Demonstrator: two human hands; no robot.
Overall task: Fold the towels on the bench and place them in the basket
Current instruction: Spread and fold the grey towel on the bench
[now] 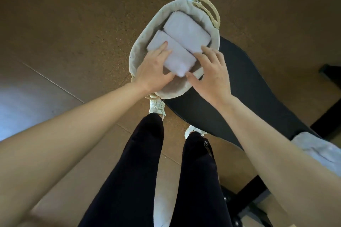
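Observation:
An oval fabric-lined basket (137, 48) with a woven rope handle stands at the far end of the black bench (245, 86). Inside it lies one folded white towel (187, 30) along the far side. A second folded white towel (173, 55) sits beside it, nearer to me. My left hand (151, 72) grips that nearer towel on its left edge, and my right hand (212, 75) holds its right edge, fingers spread over it. An unfolded white towel (317, 151) lies on the bench at the right edge of view.
The brown floor (73, 24) surrounds the bench. My legs in dark trousers (140, 167) and white shoes stand just left of the bench. Black frame parts of the bench show at lower right (245, 201).

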